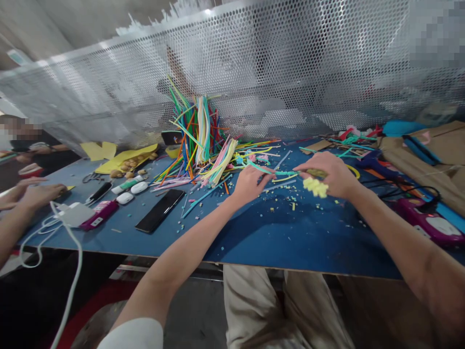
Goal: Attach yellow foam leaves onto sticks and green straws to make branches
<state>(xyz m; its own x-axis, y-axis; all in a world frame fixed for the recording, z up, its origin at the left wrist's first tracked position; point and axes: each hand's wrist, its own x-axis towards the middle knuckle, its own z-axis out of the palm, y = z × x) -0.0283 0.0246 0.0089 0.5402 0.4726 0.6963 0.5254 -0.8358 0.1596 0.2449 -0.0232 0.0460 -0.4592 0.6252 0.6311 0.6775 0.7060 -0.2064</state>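
Note:
A teal pipe cleaner (286, 173) stretches just above the blue table between my two hands. My left hand (251, 182) pinches its left end, with the fingers closed. The other end runs into the curled fingers of my right hand (333, 170). A yellow, bumpy, fluffy piece (315, 187) hangs below the right hand's fingers, and an olive-brown object (317, 173) shows between them; its kind I cannot make out. Beside my left hand lies a pile of pastel pipe cleaners (222, 162). Small cut bits (293, 207) are scattered under both hands.
A tall bundle of coloured pipe cleaners (201, 131) leans at the perforated metal panel (290, 72). Left are a black phone (160, 210), white cases, a purple power strip (99, 214) and a co-worker's hands (39, 191). Right are another purple power strip (428, 220), cables and brown cardboard (428, 150).

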